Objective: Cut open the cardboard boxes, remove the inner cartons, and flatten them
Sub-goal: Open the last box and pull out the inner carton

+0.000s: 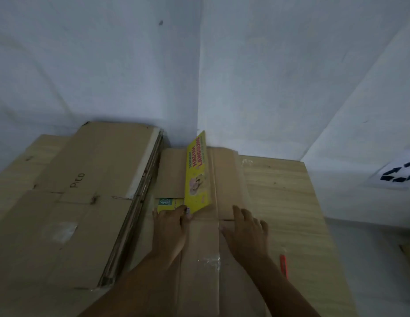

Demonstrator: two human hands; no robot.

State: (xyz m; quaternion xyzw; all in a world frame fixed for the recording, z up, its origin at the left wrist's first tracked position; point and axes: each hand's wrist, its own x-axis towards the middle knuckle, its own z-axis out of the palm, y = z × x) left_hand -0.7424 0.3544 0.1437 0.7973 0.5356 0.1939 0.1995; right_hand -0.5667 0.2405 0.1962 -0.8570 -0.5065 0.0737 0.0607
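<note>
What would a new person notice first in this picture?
The bright yellow carton stands out at the centre, tilted up from the brown cardboard box, with the left hand at its near corner. A stack of flattened cardboard lies left; a red cutter lies right.

So I've got the brown cardboard box lying flat on the counter, right in front of me, its far end reaching the wall corner. There's a patch of clear tape on its near panel. A yellow inner carton with red lettering and a picture on it is sticking up on edge out of the middle of the box, tilted a bit. A second bit of yellow carton with a green logo peeks out just left of it. To the left sits a stack of flattened boxes, plain brown, the top one marked "PILO". The red cutter lies on the counter just right of the box.
</note>
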